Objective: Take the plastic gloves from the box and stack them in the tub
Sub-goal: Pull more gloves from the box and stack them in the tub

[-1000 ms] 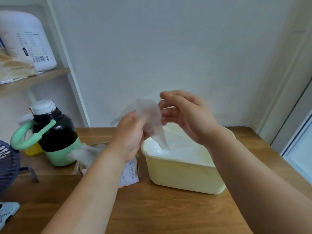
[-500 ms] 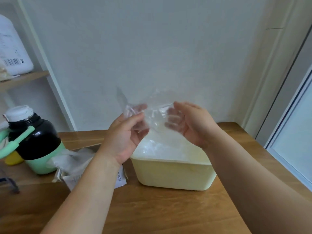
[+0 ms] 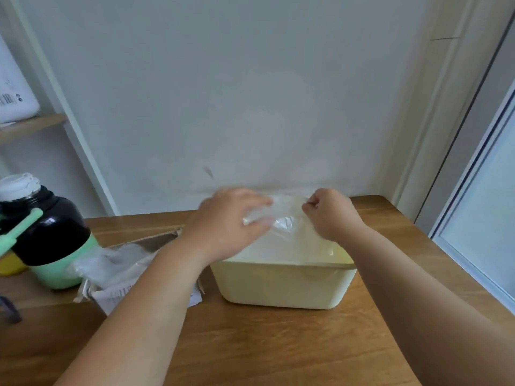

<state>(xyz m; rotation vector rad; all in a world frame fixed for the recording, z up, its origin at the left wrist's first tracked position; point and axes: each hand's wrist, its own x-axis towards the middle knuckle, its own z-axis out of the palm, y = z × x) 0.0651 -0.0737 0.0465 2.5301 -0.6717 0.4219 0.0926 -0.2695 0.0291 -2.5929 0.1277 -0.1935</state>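
A pale yellow tub (image 3: 281,285) stands on the wooden table, filled with clear plastic gloves. One clear glove (image 3: 287,215) is stretched flat over the tub's top. My left hand (image 3: 225,224) holds its left edge, fingers reaching over the plastic. At the glove's right edge my right hand (image 3: 328,213) pinches it with curled fingers. Left of the tub lies the open cardboard glove box (image 3: 133,266), with crumpled gloves bulging out of it; my left forearm covers part of it.
A black and green bottle (image 3: 47,232) with a white cap stands at the left, a yellow thing behind it. A shelf with a white container (image 3: 14,90) is at upper left. The wall is close behind the tub, a window frame at the right.
Both hands have dropped from chest height down to the tub's top, spreading the glove out flat between them. The view has shifted to the right.
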